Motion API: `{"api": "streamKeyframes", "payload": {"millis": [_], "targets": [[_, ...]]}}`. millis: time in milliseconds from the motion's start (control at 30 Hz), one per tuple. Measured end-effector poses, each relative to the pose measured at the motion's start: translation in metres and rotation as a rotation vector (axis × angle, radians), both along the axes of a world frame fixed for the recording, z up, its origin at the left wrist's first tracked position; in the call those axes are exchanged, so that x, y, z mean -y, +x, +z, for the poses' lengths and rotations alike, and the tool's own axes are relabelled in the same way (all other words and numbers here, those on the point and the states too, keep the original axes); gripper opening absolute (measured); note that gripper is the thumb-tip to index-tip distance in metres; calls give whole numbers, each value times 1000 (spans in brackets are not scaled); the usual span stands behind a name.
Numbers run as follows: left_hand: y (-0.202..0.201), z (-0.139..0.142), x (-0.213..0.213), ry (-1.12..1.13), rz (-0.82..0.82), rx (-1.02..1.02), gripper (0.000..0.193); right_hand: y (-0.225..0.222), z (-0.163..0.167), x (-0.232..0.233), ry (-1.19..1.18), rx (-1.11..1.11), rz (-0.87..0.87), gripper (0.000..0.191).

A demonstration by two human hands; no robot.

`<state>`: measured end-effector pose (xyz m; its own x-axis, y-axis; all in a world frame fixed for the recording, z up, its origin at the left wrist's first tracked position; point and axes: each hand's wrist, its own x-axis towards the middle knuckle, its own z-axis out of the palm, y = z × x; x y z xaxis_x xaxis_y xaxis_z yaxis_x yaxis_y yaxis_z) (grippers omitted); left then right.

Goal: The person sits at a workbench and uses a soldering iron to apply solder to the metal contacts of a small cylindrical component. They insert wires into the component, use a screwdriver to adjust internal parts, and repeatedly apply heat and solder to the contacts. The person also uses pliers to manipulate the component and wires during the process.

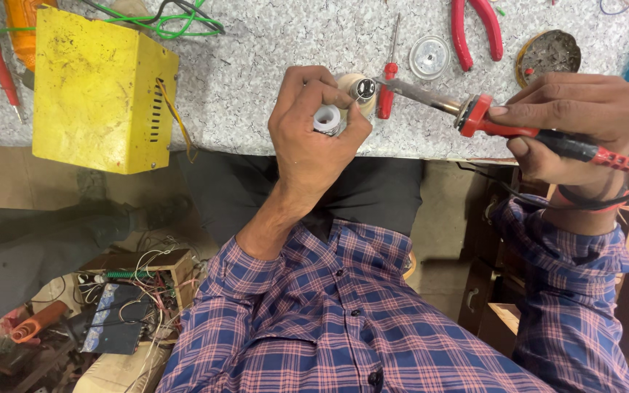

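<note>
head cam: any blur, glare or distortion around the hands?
Head view: flat, even light, no hard glare on the speckled worktop; left hand and right hand with the soldering iron sharp, no motion blur; wide-angle stretch toward the edges; floor clutter bottom left dim and shadowed.
</note>
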<state>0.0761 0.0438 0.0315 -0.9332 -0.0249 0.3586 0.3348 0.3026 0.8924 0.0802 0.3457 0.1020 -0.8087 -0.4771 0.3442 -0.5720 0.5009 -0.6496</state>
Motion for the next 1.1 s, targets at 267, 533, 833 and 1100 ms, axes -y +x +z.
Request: {"api": "streamKeyframes", "payload": {"millis": [267, 533, 833, 1100], "targets": [[-1, 1, 2, -6, 28, 3, 19, 2, -3, 8, -52, 22, 9, 28], [-1, 6, -1, -28, 29, 13, 19, 4, 1, 17, -32, 9, -14, 28], [0, 8, -2, -77, 32, -18, 20, 3, 0, 14, -17, 1, -6, 30], [1, 7, -4, -111, 54, -43, 22, 2, 1, 16, -17, -8, 10, 31]]}}
